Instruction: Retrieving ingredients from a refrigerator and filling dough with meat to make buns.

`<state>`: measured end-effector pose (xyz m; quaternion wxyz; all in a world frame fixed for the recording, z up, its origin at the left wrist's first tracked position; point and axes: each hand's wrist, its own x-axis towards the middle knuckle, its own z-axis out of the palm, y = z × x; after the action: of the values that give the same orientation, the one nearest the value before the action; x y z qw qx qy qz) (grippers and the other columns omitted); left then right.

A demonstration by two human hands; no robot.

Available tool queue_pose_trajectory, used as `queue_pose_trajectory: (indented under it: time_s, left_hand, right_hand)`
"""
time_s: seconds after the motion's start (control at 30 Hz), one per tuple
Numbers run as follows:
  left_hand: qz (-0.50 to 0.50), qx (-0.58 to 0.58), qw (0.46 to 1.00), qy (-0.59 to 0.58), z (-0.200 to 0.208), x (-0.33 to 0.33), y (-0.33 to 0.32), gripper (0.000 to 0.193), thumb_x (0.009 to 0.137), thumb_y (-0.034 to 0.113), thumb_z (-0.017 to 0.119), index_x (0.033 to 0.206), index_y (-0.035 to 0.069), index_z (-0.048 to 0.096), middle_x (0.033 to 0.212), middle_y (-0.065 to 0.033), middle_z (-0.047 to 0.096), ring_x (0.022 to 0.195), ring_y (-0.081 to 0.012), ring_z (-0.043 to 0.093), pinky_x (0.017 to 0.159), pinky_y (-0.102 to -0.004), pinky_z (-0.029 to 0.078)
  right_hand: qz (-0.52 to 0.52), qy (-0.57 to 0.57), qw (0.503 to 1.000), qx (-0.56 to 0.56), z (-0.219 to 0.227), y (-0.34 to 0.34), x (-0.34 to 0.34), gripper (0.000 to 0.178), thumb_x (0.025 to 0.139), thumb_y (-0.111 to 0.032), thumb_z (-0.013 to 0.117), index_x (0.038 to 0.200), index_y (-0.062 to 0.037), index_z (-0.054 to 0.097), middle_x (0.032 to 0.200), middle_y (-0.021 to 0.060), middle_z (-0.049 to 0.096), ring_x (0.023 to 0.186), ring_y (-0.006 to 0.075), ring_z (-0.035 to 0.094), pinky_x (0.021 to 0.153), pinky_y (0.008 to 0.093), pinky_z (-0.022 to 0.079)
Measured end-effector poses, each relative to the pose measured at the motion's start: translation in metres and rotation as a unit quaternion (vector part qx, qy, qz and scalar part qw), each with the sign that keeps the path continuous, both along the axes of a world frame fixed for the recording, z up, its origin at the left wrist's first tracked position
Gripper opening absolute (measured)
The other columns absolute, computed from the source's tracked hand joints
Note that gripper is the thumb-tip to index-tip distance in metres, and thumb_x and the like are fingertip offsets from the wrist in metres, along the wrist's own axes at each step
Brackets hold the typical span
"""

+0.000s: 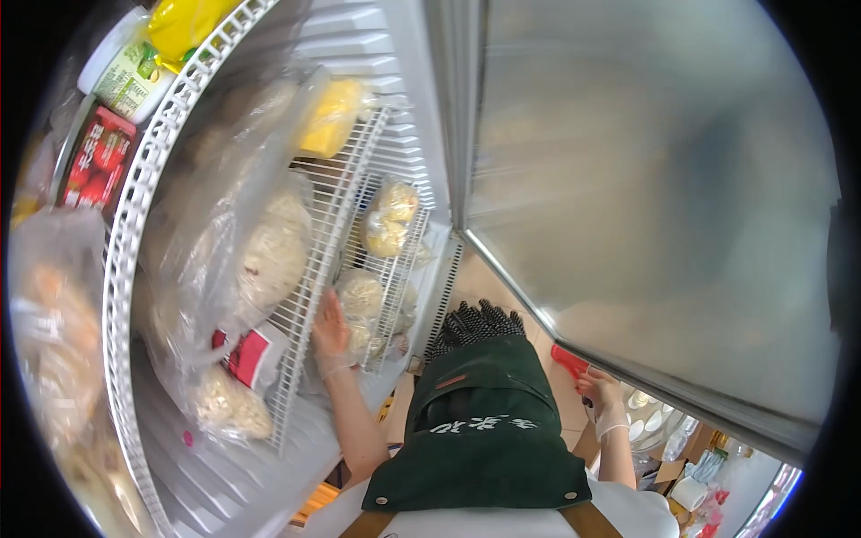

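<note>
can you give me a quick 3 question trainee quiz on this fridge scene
1. True or false: the left hand rests against a white wire shelf.
2. Which hand is at the red handle of the steel door?
3. The apron is: A red, B dark green, C white.

Key: 1 true; 2 the right hand; 3 B

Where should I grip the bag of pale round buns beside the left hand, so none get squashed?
Probably by the loose plastic at the top of the bag of buns, reaching in from the open front where the left hand already is. It leans on the wire shelf, packed soft, so squeezing the middle risks denting buns.
</note>
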<state>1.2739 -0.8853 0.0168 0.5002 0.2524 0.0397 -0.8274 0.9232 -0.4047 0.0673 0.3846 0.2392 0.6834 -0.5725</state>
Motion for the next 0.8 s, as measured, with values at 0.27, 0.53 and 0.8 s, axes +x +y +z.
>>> queue_pose_trajectory:
  time_s: [0.27,0.53,0.8]
  left_hand:
    - [-0.13,-0.105,0.983,-0.077,0.044,-0.071,0.122,0.045,0.093,0.019,0.053,0.13,-0.003,0.041,0.13,-0.0161,0.05,0.122,-0.0265,0.047,0.104,-0.0386,0.04]
    - [-0.504,-0.265,0.798,-0.196,0.114,-0.182,0.365,0.041,0.087,0.012,0.061,0.124,0.003,0.047,0.12,-0.0136,0.055,0.115,-0.0238,0.051,0.096,-0.034,0.045]
    - [-0.354,-0.645,0.527,-0.425,0.087,-0.145,0.479,0.097,0.071,0.021,0.079,0.141,-0.002,0.015,0.137,-0.0215,0.03,0.129,-0.0332,0.031,0.108,-0.0461,0.029]
  right_hand:
    - [-0.01,0.222,0.966,0.134,-0.005,0.09,-0.002,0.024,0.069,0.007,0.047,0.091,0.0025,0.059,0.079,0.0131,0.061,0.064,0.0186,0.058,0.052,0.0282,0.043]
    - [0.149,0.461,0.874,0.044,0.051,0.117,-0.004,0.043,0.079,0.004,0.046,0.122,0.0009,0.047,0.11,0.0136,0.056,0.106,0.0237,0.05,0.095,0.0329,0.038]
    - [0.259,0.575,0.758,-0.165,0.043,0.118,0.082,0.053,0.077,0.011,0.042,0.128,-0.0024,0.045,0.119,0.0166,0.054,0.118,0.0265,0.051,0.1,0.0372,0.039]
